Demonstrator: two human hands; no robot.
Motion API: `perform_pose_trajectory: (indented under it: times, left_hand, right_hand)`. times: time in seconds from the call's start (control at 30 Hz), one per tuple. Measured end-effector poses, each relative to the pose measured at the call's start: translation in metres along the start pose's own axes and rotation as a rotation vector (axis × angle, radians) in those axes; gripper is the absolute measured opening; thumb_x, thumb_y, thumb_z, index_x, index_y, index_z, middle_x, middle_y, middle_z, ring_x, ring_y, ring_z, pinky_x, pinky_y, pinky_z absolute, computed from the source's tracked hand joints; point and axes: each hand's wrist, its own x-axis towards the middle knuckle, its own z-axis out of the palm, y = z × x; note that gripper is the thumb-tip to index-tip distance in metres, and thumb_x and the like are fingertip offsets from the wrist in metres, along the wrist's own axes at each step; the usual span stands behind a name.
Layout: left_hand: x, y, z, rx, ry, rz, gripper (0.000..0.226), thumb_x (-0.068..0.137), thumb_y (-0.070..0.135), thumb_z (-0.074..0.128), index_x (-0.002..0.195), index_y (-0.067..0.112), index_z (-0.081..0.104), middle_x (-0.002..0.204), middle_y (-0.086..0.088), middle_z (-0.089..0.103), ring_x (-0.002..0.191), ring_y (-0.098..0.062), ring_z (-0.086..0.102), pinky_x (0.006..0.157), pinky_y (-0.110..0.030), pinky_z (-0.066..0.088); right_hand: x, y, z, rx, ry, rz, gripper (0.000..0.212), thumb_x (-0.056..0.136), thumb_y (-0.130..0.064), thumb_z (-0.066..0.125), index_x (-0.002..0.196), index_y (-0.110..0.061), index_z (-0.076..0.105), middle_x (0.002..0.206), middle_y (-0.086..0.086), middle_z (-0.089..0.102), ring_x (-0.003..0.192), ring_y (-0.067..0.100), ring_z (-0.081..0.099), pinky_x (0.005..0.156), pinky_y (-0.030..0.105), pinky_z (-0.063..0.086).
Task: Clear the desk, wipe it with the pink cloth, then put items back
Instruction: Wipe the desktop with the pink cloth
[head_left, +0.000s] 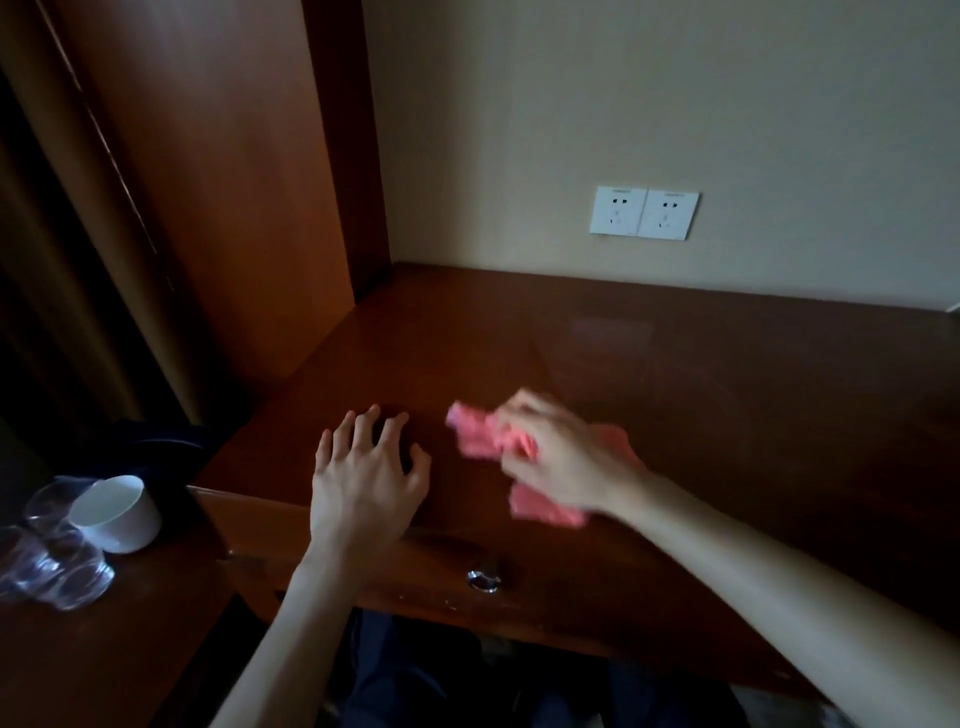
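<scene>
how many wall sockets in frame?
2. Both white plastic wall sockets sit side by side on the beige wall above the desk's back edge: left one, right one. More could lie beyond the right edge.

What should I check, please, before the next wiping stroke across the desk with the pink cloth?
1. Cloth in hand: the right hand grips the pink cloth: ok.
2. Cloth flat on the desk: it looks bunched and is blurred by motion: cannot tell.
3. Left hand bracing: it rests open, fingers spread, near the front edge: ok.
4. Desk cleared: no items show on the visible top: ok.
5. Removed items safe: the white cup and clear glasses stand on the lower surface at the left: ok.
6. Far right of the desk: out of view: cannot tell.
</scene>
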Motion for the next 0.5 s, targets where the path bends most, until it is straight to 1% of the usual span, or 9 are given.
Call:
perform_pose_trajectory:
  times: [0.07,0.13,0.17,0.23,0.3,0.33,0.37,0.43,0.5]
  left_hand:
    - [-0.001,-0.003,0.0,-0.008,-0.008,0.019,0.065,0.093,0.054,0.03,0.149,0.026,0.049,0.158,-0.008,0.041,0.15,-0.03,0.028,0.124,-0.049,0.019]
    - [-0.001,-0.004,-0.002,-0.014,-0.023,0.024,0.066,0.094,0.055,0.029,0.15,0.027,0.047,0.16,-0.008,0.038,0.152,-0.03,0.026,0.124,-0.049,0.017]
    - [-0.001,-0.004,-0.003,-0.011,-0.027,0.022,0.066,0.094,0.055,0.029,0.15,0.027,0.046,0.16,-0.008,0.038,0.151,-0.03,0.026,0.124,-0.049,0.017]
    - [-0.002,-0.002,-0.004,-0.007,-0.017,0.01,0.065,0.093,0.054,0.03,0.149,0.025,0.048,0.159,-0.008,0.04,0.15,-0.03,0.029,0.124,-0.049,0.019]
    - [-0.002,0.001,-0.004,-0.014,-0.002,0.004,0.064,0.093,0.053,0.032,0.147,0.025,0.051,0.156,-0.009,0.043,0.149,-0.031,0.032,0.123,-0.05,0.021]
    - [-0.002,0.002,-0.004,-0.015,-0.001,-0.001,0.064,0.093,0.053,0.032,0.147,0.025,0.051,0.156,-0.009,0.043,0.149,-0.031,0.032,0.123,-0.05,0.022]
    - [-0.002,0.001,-0.003,-0.012,0.0,-0.005,0.064,0.093,0.053,0.032,0.147,0.025,0.05,0.157,-0.008,0.043,0.149,-0.03,0.031,0.123,-0.05,0.021]
    - [-0.002,-0.002,-0.001,-0.001,-0.007,0.012,0.062,0.095,0.052,0.033,0.149,0.026,0.049,0.158,-0.008,0.041,0.15,-0.03,0.029,0.124,-0.05,0.02]
    - [-0.001,-0.004,0.0,0.006,-0.025,0.028,0.059,0.099,0.051,0.035,0.151,0.026,0.046,0.16,-0.008,0.038,0.151,-0.03,0.026,0.125,-0.05,0.018]
  right_hand:
    - [0.031,0.019,0.004,-0.037,0.067,0.147,0.013,0.092,-0.028,0.066,0.1,-0.018,0.063,0.104,-0.003,0.052,0.098,0.024,0.058,0.084,0.036,0.045]
    - [0.045,0.022,0.01,-0.046,0.115,0.217,0.013,0.094,-0.028,0.065,0.105,-0.02,0.063,0.103,-0.003,0.05,0.097,0.024,0.055,0.08,0.034,0.043]
    - [0.04,0.016,0.012,-0.048,0.123,0.202,0.016,0.094,-0.027,0.065,0.109,-0.02,0.064,0.103,-0.003,0.05,0.095,0.021,0.053,0.08,0.033,0.043]
    - [0.01,-0.003,0.008,-0.009,0.089,0.104,0.014,0.092,-0.024,0.064,0.105,-0.02,0.064,0.103,-0.004,0.052,0.096,0.016,0.052,0.084,0.031,0.044]
    - [-0.022,-0.012,0.002,0.043,-0.004,0.033,0.014,0.092,-0.026,0.06,0.104,-0.019,0.065,0.109,-0.007,0.054,0.103,0.011,0.054,0.092,0.024,0.042]
    - [-0.027,-0.009,-0.001,0.041,-0.029,0.031,0.017,0.093,-0.028,0.058,0.106,-0.02,0.066,0.111,-0.007,0.055,0.107,0.011,0.055,0.094,0.023,0.042]
    - [-0.022,-0.001,-0.002,0.017,-0.008,0.036,0.021,0.092,-0.032,0.056,0.106,-0.02,0.065,0.11,-0.007,0.055,0.107,0.013,0.056,0.094,0.026,0.043]
    - [0.0,0.013,0.001,-0.054,0.09,0.155,0.023,0.092,-0.035,0.056,0.105,-0.019,0.064,0.106,-0.005,0.052,0.103,0.021,0.057,0.089,0.033,0.045]
    - [0.012,0.013,0.003,-0.072,0.128,0.231,0.021,0.093,-0.03,0.059,0.112,-0.022,0.062,0.104,-0.007,0.047,0.101,0.022,0.054,0.088,0.037,0.047]
